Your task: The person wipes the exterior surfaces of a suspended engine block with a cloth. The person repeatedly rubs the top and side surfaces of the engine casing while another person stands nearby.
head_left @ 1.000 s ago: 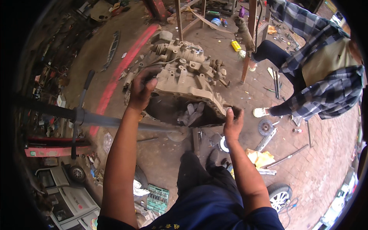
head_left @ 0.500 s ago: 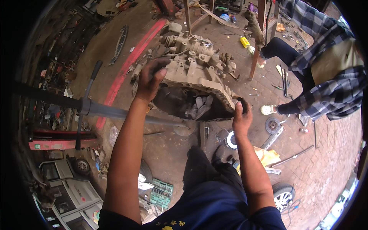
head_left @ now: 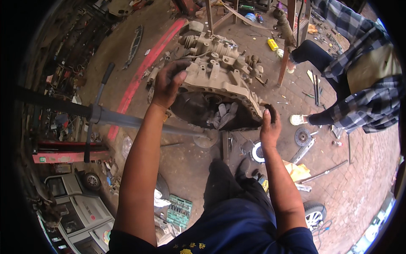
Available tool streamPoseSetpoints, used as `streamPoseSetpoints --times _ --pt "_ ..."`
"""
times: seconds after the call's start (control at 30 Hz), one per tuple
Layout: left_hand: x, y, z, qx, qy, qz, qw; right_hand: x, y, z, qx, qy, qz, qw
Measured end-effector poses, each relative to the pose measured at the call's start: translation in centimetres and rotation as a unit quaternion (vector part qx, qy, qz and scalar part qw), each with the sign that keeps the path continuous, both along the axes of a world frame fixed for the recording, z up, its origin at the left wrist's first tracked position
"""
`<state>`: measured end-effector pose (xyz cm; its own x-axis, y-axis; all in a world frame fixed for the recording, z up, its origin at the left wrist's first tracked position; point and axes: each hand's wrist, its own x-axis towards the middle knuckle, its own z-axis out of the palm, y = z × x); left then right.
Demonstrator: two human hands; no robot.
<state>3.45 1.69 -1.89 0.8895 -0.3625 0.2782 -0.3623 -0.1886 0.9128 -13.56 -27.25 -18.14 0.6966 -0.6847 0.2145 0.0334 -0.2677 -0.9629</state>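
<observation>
A dusty, tan-grey car gearbox (head_left: 220,78) is in front of me, its open bell-shaped housing facing me. My left hand (head_left: 168,84) is closed round the left edge of the housing, thumb toward me. On the right edge, lower down, my right hand (head_left: 270,125) grips the rim with its thumb up; the fingers are partly hidden behind it. Inside the dark hollow lies a crumpled grey piece (head_left: 226,114) that looks like a work glove. What carries the gearbox from below is mostly hidden; a metal post (head_left: 225,148) shows under it.
A grey pole (head_left: 127,120) with a cross handle stands at left, near a red floor stripe (head_left: 146,67). A person in a checked shirt (head_left: 359,101) is at right. A clutch disc (head_left: 303,136), a long bar (head_left: 325,171), a wheel (head_left: 314,216) and a green socket set (head_left: 179,211) lie around.
The view has shifted slightly. Both hands keep their hold on the gearbox, which is tilted a little differently, its housing mouth appearing slightly higher.
</observation>
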Motion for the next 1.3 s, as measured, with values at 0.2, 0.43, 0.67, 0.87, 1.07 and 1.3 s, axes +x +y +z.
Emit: streamPoseSetpoints --times 0.2,0.43,0.67,0.87,1.07,1.3 --pt "0.1 0.5 -0.1 -0.002 0.006 0.011 1.000 -0.5 -0.4 2.0 0.040 0.105 0.048 0.993" --pt "0.2 0.0 0.2 -0.015 0.014 0.008 1.000 -0.1 0.2 2.2 0.047 0.086 0.025 0.995" --pt "0.4 0.1 0.5 -0.014 0.035 0.013 0.999 0.5 -0.2 0.6 0.024 0.047 0.030 0.998" --pt "0.6 0.2 0.3 -0.006 -0.001 0.016 1.000 0.4 -0.5 0.6 0.017 0.047 0.038 0.998" --pt "0.5 0.0 0.7 -0.002 0.000 0.013 1.000 0.2 -0.8 0.9 -0.032 0.092 0.039 0.994" --pt "0.8 0.0 0.8 -0.003 0.008 0.015 1.000 0.4 -0.7 0.5 0.014 0.086 0.043 0.995"
